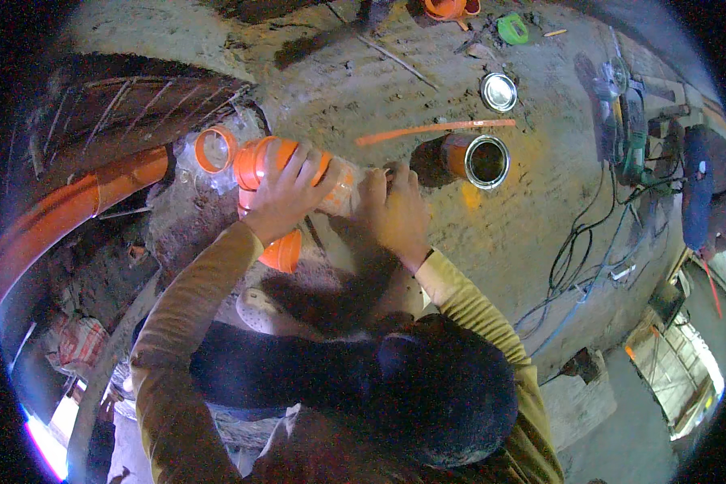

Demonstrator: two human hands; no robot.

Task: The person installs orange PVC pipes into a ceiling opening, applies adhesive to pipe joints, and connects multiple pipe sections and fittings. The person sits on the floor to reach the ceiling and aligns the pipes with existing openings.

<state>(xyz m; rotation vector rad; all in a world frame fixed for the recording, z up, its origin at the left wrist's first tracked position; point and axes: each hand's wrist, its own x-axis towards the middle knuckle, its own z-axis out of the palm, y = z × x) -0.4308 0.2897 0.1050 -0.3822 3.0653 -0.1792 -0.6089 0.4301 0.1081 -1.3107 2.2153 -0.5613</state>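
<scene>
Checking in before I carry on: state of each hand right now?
Left hand: closed over the orange pipe fitting, holding it.
Right hand: curled by the fitting's right end; whether it grips anything cannot be told.

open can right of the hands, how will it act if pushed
The open can may tip if pushed, since it seems upright. Its round wall could let it roll once down, and its uncovered top might spill any contents.
</scene>
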